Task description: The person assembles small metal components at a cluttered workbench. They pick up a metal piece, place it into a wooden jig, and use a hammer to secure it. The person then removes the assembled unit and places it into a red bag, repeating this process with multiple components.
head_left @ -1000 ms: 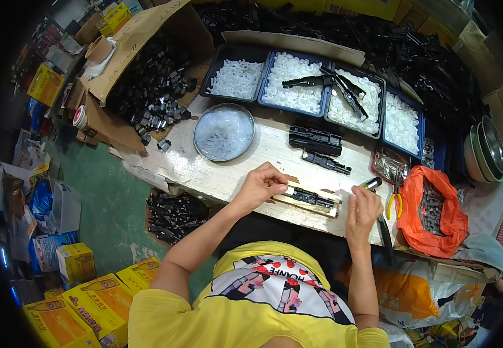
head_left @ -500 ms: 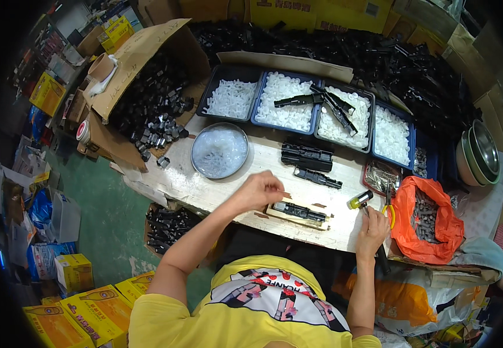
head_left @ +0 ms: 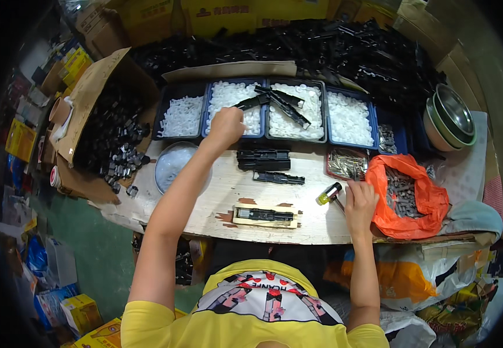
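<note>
My left hand is over a blue tray of small white plastic parts, fingers bent together. Its fingertips are partly hidden, so what they pinch, if anything, does not show. Dark moulded parts lie across this tray and its neighbour. My right hand is low over the table between a small-headed hammer and an orange plastic bag. Its fingers are loosely bent and somewhat apart, close to a red tray of metal pins. A wooden fixture holds a black elongated part near the table's front edge.
Two more black parts lie mid-table. A round bowl of translucent pieces stands left, beside a cardboard box spilling dark parts. Black pieces are heaped along the back. Stacked bowls stand at the right.
My left hand has moved from beside the fixture up to the white-part trays. My right hand has shifted away from the hammer's handle toward the pin tray. The view has shifted too.
</note>
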Available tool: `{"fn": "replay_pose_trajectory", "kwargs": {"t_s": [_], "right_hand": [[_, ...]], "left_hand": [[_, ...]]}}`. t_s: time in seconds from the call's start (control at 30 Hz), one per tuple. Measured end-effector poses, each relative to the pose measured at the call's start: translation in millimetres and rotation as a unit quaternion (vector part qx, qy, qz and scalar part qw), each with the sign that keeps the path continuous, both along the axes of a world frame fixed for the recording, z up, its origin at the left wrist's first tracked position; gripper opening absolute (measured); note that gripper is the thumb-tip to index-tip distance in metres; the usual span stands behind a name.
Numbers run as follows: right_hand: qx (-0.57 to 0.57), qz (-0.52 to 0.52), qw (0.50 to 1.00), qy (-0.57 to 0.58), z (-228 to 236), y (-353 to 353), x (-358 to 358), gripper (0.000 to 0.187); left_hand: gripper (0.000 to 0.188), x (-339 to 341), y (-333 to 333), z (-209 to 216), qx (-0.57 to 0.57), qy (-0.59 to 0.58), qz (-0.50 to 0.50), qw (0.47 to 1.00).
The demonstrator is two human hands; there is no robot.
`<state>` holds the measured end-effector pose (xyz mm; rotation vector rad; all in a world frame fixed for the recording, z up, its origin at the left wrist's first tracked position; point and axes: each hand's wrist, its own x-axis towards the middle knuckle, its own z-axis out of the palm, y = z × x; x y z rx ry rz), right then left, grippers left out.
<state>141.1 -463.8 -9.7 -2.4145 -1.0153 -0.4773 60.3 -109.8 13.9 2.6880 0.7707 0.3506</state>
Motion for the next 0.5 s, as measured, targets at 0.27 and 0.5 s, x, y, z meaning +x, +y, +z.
{"fn": "replay_pose_trajectory", "kwargs": {"t_s": [0.27, 0.5], "right_hand": [[-0.143, -0.005, 0.99, -0.021, -7.9, 58.2, 41.7, 0.016], [-0.195, 0.031, 0.98, -0.03, -9.6, 62.9, 50.0, 0.015]], "left_hand": [[0.013, -18.8, -2.3, 21.4, -0.344, -0.184, 0.019, 0.92], [0.013, -79.5, -62.0, 17.5, -0.548, -0.275, -0.015, 0.79]]}}
